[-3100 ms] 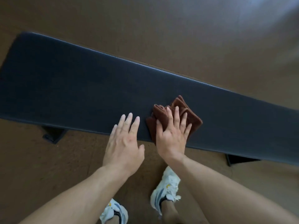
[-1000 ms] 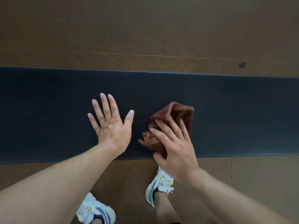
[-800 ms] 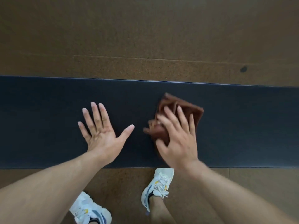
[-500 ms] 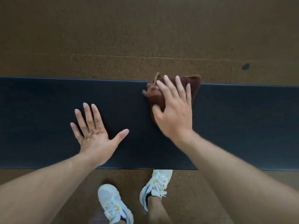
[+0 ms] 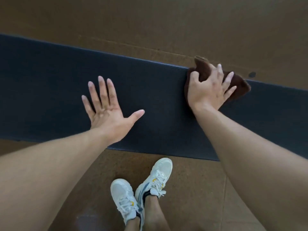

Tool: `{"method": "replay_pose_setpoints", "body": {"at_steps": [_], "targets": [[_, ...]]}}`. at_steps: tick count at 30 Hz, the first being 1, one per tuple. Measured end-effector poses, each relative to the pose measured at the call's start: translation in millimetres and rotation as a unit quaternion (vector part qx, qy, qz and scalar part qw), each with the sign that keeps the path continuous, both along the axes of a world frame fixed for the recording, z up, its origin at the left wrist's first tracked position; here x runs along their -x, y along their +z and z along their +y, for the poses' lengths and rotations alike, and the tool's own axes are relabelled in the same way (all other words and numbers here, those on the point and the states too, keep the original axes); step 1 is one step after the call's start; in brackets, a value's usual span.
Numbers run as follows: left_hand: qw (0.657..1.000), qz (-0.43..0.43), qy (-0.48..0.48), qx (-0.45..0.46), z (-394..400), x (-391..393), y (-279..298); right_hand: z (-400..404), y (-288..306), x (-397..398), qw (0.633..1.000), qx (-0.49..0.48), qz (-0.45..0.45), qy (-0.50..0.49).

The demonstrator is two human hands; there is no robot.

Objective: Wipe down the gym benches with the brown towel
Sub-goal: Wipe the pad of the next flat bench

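The left hand (image 5: pixel 106 114) is lying flat on the bench (image 5: pixel 50 84) near its front edge, fingers spread, holding nothing, much as half a second ago. Further right, the right hand (image 5: pixel 208 90) is pressing the brown towel (image 5: pixel 240 85), fingers curling over it, having carried it along the rear edge, where it is overhanging. The wiping seems to be progressing rightward. Counted: one bench, one towel, two hands, two white sneakers (image 5: pixel 141 194).
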State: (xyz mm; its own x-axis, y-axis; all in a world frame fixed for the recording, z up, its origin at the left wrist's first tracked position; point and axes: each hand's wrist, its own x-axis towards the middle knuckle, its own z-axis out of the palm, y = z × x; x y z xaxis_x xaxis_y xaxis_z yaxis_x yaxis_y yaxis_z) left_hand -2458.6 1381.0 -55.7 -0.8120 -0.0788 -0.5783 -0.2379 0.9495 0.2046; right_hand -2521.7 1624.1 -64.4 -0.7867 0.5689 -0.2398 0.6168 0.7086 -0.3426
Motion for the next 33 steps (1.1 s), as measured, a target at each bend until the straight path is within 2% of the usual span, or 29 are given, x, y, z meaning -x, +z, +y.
{"method": "replay_pose_setpoints", "body": {"at_steps": [2,3,6,8,10,11,12,13,15,17,20,22,23,25,28,31,33], "targets": [[1.000,-0.008,0.008,-0.028,-2,2,1,-27,1,-6,1.000,0.012,0.010,-0.010],[0.998,-0.010,0.017,-0.060,-5,4,2,-44,3,-16,0.999,0.019,0.024,0.015],[0.969,0.039,0.080,-0.231,-27,-1,17,-111,8,-73,0.982,0.054,0.053,0.176],[0.942,0.113,0.133,-0.286,-47,-24,29,-145,13,-119,0.936,0.065,0.048,0.343],[0.937,0.160,0.172,-0.260,-67,-62,37,-150,12,-154,0.877,0.050,0.033,0.476],[0.937,0.161,0.189,-0.247,-78,-83,38,-143,11,-161,0.861,0.040,0.028,0.506],[0.937,0.153,0.205,-0.240,-88,-103,39,-133,12,-162,0.863,0.035,0.023,0.503],[0.937,0.139,0.219,-0.235,-97,-121,38,-125,13,-158,0.884,0.031,0.016,0.467],[0.937,0.118,0.241,-0.225,-111,-149,36,-114,19,-138,0.946,0.035,-0.017,0.322],[0.931,0.122,0.262,-0.222,-120,-169,34,-120,22,-109,0.980,0.045,-0.049,0.189],[0.922,0.125,0.285,-0.230,-117,-189,37,-156,21,-66,0.991,0.042,-0.082,0.096],[0.915,0.125,0.297,-0.245,-109,-203,40,-188,16,-46,0.991,0.038,-0.070,0.106],[0.912,0.129,0.299,-0.250,-105,-208,41,-206,13,-40,0.987,0.033,-0.052,0.145],[0.911,0.136,0.304,-0.245,-95,-218,41,-240,11,-41,0.958,0.026,-0.007,0.284],[0.911,0.142,0.320,-0.219,-84,-226,39,-256,7,-60,0.858,0.013,0.045,0.512],[0.926,0.156,0.293,-0.179,-69,-217,42,-215,1,-80,0.786,0.029,0.085,0.611],[0.944,0.147,0.257,-0.146,-56,-201,47,-172,0,-100,0.777,0.035,0.075,0.624]]}}
